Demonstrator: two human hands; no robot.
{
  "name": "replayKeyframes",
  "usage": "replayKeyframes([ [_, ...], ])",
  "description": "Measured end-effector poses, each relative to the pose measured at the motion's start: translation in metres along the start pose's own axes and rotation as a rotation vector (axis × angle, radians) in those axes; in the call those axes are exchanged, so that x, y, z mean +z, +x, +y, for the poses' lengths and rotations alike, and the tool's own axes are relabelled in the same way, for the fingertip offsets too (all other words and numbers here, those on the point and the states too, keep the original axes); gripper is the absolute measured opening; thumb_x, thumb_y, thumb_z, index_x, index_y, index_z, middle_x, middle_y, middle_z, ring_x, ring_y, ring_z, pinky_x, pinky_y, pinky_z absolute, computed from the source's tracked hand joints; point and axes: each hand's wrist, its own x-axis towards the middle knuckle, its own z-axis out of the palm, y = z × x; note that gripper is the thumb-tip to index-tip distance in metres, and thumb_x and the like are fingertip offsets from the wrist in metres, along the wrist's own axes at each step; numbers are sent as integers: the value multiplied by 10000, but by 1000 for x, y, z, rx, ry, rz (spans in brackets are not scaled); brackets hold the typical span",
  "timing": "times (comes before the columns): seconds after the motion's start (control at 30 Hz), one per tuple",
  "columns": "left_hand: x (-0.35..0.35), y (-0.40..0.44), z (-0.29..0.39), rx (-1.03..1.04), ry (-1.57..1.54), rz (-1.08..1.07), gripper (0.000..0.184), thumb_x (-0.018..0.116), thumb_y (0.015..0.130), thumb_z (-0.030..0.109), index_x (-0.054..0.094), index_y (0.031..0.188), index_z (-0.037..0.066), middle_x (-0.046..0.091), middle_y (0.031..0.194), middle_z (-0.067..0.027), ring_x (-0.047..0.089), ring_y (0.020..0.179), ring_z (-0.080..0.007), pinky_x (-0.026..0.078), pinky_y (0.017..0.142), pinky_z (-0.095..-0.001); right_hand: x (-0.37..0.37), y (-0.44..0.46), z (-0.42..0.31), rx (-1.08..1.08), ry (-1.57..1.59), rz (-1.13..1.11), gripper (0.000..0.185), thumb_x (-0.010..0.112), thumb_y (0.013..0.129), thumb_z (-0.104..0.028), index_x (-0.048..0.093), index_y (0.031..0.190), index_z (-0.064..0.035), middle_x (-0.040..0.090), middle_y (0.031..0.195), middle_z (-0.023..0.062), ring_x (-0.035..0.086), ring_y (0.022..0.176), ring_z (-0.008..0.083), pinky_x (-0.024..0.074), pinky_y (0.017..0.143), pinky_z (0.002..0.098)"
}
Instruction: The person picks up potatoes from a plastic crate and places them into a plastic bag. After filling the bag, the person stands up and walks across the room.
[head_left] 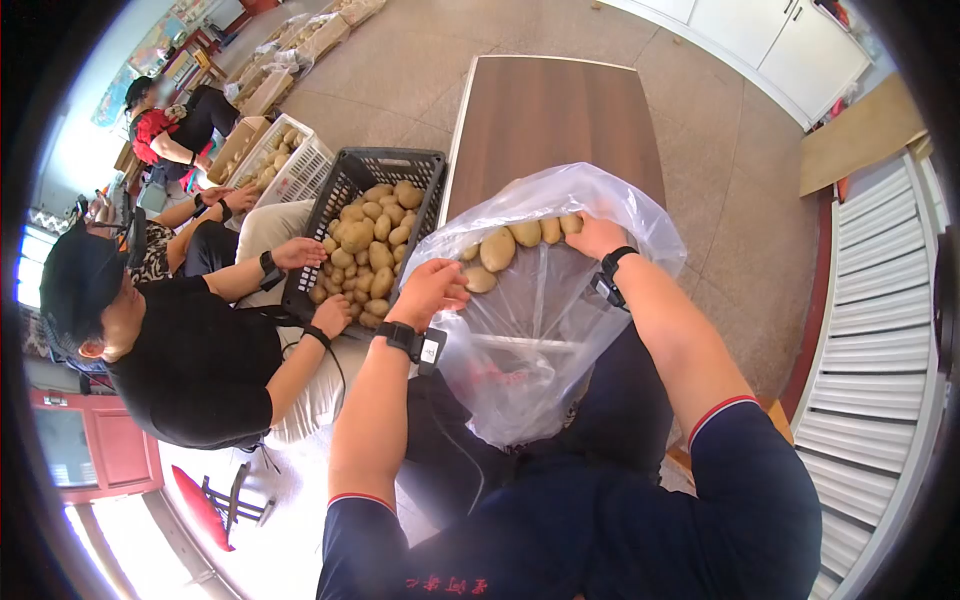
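A clear plastic bag (530, 395) lies spread open across the table's near end and hangs down over my lap. Inside it several potatoes (497, 250) form a curved row. My left hand (432, 290) is at the bag's left side, fingers bent and slightly apart, beside the nearest potato (480, 279). At the right end of the row, my right hand (598, 238) has its fingertips closed on a small potato (571, 224). Part of that grip is hidden by the hand and the film. Each wrist wears a black band with a small device.
A black plastic crate (432, 165) full of potatoes stands left of the brown table (560, 110). A co-worker in black (200, 360) has both hands at it. Farther back are a white crate (315, 160) and another person (160, 130). A white radiator (870, 350) stands right.
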Motion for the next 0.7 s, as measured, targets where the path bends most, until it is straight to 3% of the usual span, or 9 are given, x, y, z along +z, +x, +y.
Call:
replayKeyframes([
  [0.17, 4, -8, -1, 9, -6, 18, 311, 557, 954, 242, 494, 1151, 8, 608, 983, -127, 658, 764, -217, 578, 663, -319, -9, -4, -7, 22, -27, -2, 591, 585, 757, -408, 539, 1246, -78, 672, 1025, 210, 636, 990, 355, 494, 883, 433],
  [0.27, 1, -10, -1, 9, 0, 18, 306, 557, 954, 241, 499, 1146, 11, 605, 982, -125, 658, 765, -215, 579, 660, -319, -9, -4, -6, 4, 9, 26, 550, 598, 757, -376, 565, 1202, -56, 647, 1088, 214, 606, 1052, 364, 479, 914, 438],
  [0.33, -1, -9, -2, 5, 3, 18, 303, 557, 954, 242, 501, 1144, 13, 604, 981, -123, 658, 765, -214, 579, 659, -319, -6, -7, -8, 47, -72, 63, 572, 616, 759, -371, 541, 1262, -110, 557, 1253, 196, 589, 1109, 328, 473, 942, 435],
  [0.43, 0, -8, -1, 16, 2, 25, 299, 554, 956, 243, 504, 1138, 12, 601, 979, -122, 654, 756, -209, 577, 652, -313, 0, -17, -8, -8, -66, 2, 629, 628, 758, -357, 472, 1321, -123, 446, 1356, 200, 538, 1162, 362, 445, 977, 448],
  [0.57, 4, -9, 0, 26, -8, 31, 294, 551, 956, 234, 501, 1133, 4, 595, 979, -127, 647, 744, -208, 577, 646, -317, 16, -25, -5, -42, -50, 65, 637, 633, 760, -349, 452, 1329, -126, 385, 1387, 184, 482, 1207, 390, 411, 1008, 458],
  [0.7, 7, -9, 1, 20, 11, 40, 357, 545, 944, 236, 490, 1178, -28, 603, 1016, -153, 638, 736, -216, 564, 654, -320, 19, -33, -11, -12, 53, -17, 669, 653, 749, -352, 436, 1339, -122, 389, 1378, 192, 463, 1229, 390, 395, 1022, 459],
])
